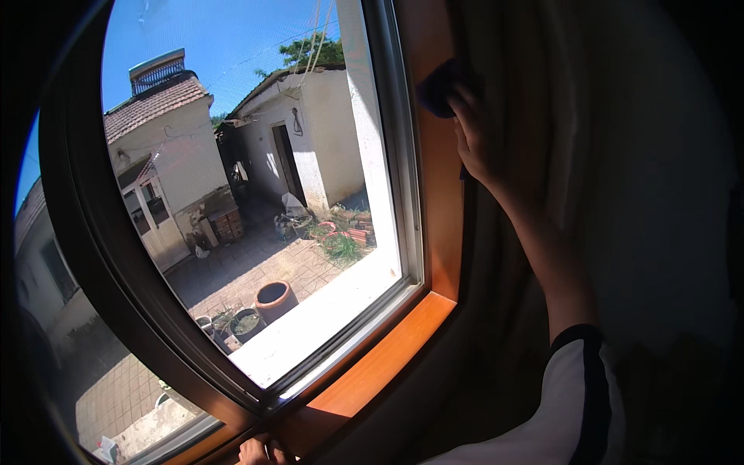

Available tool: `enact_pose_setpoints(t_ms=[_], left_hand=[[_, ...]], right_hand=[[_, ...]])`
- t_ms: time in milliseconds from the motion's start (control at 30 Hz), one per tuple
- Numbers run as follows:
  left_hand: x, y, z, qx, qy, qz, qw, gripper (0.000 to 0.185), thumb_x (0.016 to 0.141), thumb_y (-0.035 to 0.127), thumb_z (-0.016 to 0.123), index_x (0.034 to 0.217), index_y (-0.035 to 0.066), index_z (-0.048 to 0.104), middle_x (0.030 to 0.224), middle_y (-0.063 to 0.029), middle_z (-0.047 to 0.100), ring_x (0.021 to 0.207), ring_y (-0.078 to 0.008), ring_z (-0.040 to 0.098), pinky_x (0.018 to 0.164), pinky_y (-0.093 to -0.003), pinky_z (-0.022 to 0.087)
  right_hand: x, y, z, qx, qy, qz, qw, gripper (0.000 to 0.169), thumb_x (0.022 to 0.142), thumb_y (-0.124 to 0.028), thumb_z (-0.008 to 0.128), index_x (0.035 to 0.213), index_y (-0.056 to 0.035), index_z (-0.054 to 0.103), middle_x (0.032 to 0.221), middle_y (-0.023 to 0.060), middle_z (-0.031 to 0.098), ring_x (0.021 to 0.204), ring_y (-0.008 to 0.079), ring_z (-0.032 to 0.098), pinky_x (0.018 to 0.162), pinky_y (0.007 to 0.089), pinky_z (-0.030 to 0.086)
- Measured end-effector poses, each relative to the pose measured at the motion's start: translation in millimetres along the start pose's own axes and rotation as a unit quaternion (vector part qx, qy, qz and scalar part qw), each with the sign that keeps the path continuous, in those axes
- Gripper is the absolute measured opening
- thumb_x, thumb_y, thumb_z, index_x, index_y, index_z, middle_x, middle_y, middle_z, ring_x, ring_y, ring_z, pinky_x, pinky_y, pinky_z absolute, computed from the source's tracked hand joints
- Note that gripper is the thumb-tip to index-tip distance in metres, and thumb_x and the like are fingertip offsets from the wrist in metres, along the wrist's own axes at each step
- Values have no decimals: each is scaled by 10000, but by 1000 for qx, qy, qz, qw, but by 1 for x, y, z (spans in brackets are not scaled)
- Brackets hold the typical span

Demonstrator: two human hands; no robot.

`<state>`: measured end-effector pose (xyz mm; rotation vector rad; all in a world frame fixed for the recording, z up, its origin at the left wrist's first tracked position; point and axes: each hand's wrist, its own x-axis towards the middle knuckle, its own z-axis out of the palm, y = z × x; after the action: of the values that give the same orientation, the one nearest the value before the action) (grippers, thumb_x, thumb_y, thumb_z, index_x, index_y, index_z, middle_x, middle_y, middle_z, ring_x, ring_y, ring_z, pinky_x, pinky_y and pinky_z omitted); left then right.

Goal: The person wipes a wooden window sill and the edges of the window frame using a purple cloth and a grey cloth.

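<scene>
My right hand [474, 136] is raised at the upper right, its fingers on a dark cloth [443, 90] that lies against the brown side casing [444, 221] of a window. The arm is stretched out, in a white short sleeve with a dark stripe. At the bottom, my left hand [264, 451] rests by the window's lower frame, fingers bent; its lower part is cut off by the picture's edge, and whether it holds anything cannot be told. Between the hands runs the orange-brown window sill [383, 364], partly sunlit.
A dark sash frame [139, 314] stands at the left. A mesh screen fills the window opening, with a metal track [354, 343] below. Dark curtain folds [558, 145] hang at the right. Outside lie a paved courtyard, white outbuildings and a round clay pot [273, 302].
</scene>
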<state>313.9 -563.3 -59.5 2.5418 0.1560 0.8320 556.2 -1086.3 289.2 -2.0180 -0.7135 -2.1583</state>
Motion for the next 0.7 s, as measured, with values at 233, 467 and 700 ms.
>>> enact_pose_setpoints(t_ms=[233, 467, 700], left_hand=[[4, 0, 0, 39, -19, -42, 998, 290, 962, 393, 513, 1186, 240, 619, 887, -216, 685, 827, -389, 669, 698, -471, 522], [7, 14, -1, 61, 76, 42, 994, 233, 895, 264, 596, 1042, 98, 668, 926, -130, 646, 869, -325, 612, 772, -430, 494], [-1, -27, 10, 157, 121, 119, 973, 209, 870, 256, 613, 996, 99, 672, 916, -122, 652, 839, -316, 610, 751, -418, 496]], right_hand=[[-70, -45, 6, 25, -1, 111, 993, 418, 1012, -93, 425, 1425, -42, 385, 1474, 192, 372, 1343, 356, 405, 1113, 465, 358], [-85, -37, 0, 59, -61, 136, 987, 402, 1032, -185, 413, 1411, -51, 411, 1336, 198, 508, 1210, 315, 536, 1018, 438, 442], [129, 58, 50, 36, 130, 11, 991, 272, 970, -159, 528, 1214, -49, 576, 1143, 173, 609, 1036, 333, 613, 887, 425, 508]])
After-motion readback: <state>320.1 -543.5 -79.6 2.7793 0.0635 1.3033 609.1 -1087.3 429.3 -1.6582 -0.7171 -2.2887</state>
